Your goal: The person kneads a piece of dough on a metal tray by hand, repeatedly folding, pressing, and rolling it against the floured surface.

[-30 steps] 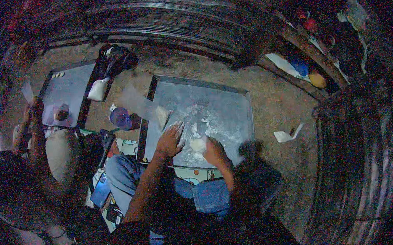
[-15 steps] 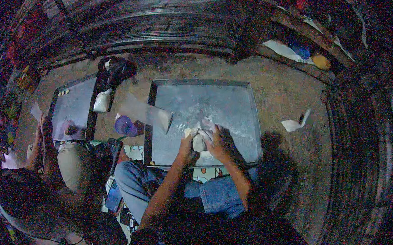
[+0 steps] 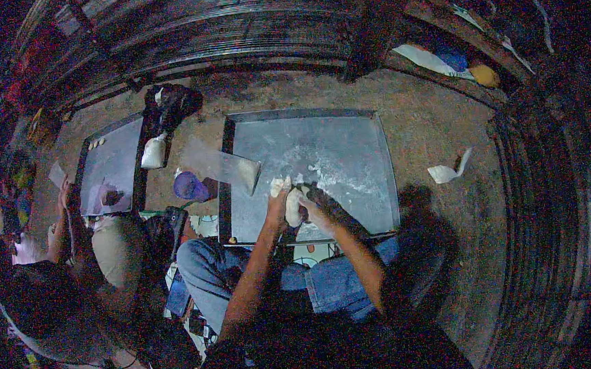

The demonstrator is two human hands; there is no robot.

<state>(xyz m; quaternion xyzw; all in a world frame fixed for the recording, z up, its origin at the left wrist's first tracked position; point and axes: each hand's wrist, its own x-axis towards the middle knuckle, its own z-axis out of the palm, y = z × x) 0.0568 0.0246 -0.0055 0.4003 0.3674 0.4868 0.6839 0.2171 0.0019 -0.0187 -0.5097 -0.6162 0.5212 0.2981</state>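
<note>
A pale lump of dough is held between my two hands over the near part of a floured metal tray. My left hand is closed against the dough's left side. A whitish patch shows at its fingertips; whether that is flour or more dough I cannot tell. On the other side, my right hand wraps round the dough with curled, floury fingers. White flour is smeared on the tray beyond and to the right of my hands. A clear plastic bag with pale powder lies over the tray's left edge.
Left of the tray are a purple cup and a white filled bag. Farther left, a person sits at a second tray with small pale pieces in its far corner. A white scrap lies on the floor at right.
The dough has been turned more upright between my hands, and its rounded side now shows. My right fingers have curled further round it. The view has shifted slightly.
</note>
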